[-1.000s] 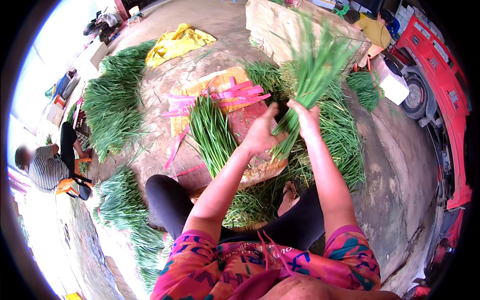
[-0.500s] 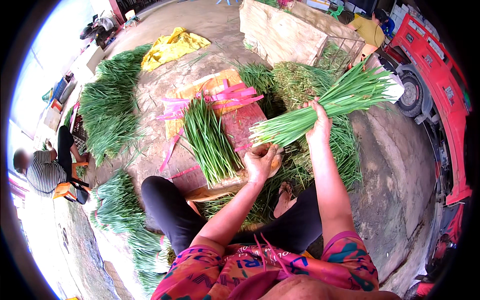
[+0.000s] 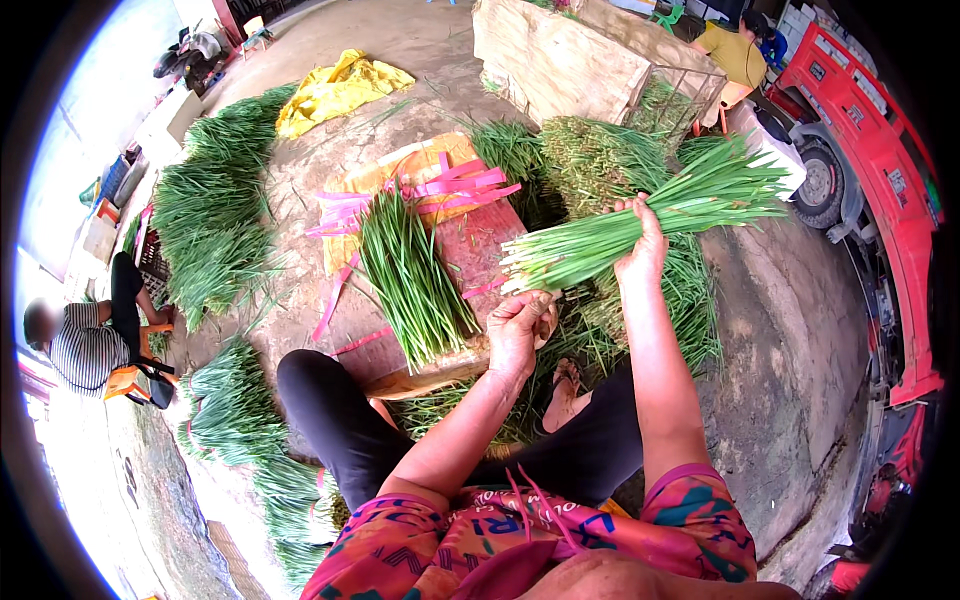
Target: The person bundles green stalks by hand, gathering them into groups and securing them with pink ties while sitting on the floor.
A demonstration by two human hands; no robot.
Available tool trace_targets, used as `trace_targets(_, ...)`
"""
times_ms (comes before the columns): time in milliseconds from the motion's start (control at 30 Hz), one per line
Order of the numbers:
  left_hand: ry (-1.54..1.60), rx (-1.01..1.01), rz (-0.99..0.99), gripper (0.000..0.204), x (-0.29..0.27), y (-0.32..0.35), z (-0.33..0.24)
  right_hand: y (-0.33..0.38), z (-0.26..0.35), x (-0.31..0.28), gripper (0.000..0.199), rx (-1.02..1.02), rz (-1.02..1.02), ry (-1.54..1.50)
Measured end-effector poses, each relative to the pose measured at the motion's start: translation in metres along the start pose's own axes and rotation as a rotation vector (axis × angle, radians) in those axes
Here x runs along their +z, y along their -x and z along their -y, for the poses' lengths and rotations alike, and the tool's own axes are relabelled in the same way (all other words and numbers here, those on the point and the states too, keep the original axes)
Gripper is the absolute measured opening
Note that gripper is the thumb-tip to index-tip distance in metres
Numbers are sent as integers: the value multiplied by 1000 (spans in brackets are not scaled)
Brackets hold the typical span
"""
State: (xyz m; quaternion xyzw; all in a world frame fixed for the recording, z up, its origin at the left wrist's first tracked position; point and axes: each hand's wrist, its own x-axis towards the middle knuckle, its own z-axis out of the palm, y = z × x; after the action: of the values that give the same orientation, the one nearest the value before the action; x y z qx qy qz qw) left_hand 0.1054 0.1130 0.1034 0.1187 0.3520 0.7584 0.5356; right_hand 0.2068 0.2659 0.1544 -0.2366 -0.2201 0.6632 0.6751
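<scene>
My right hand (image 3: 643, 240) is wrapped round the middle of a loose bunch of green chives (image 3: 705, 200). The bunch lies slantwise in the air, its pale cut ends to the left and its leafy tips to the right. Just below those cut ends, my left hand (image 3: 513, 325) is closed in a pinch; what is between its fingertips is too small to make out. Another bunch of chives (image 3: 410, 280) lies on a low reddish board (image 3: 482, 250) in front of me. Pink ribbon strips (image 3: 465, 185) are spread over a yellow-orange sheet (image 3: 400, 160) at the board's far end.
Heaped chives (image 3: 600, 160) lie right of the board, with a large pale-sided box (image 3: 560, 60) behind. More chives (image 3: 215, 200) line the left floor, near a yellow sack (image 3: 345, 90). One person (image 3: 90, 335) sits left; another (image 3: 735, 55) is by the red truck (image 3: 865, 130).
The right hand still holds the bunch, whose leafy tips have swung slightly lower. The left fingers have curled in tighter beneath the cut ends. The whole view has shifted slightly.
</scene>
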Motion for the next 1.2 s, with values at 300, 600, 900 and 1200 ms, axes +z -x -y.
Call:
trace_targets(300,-279,27,142,12,-8,7,-20,-2,5,-2,23,-60,68,20)
trace_targets(600,-618,451,-161,15,-10,-40,17,21,-8,19,22,-24,112,41)
trace_targets(900,2,-154,347,7,-6,-6,-28,9,-2,6,19,-61,90,37)
trace_targets(1200,186,-497,577,6,-32,35,-28,-8,17,-3,19,-40,21,-55)
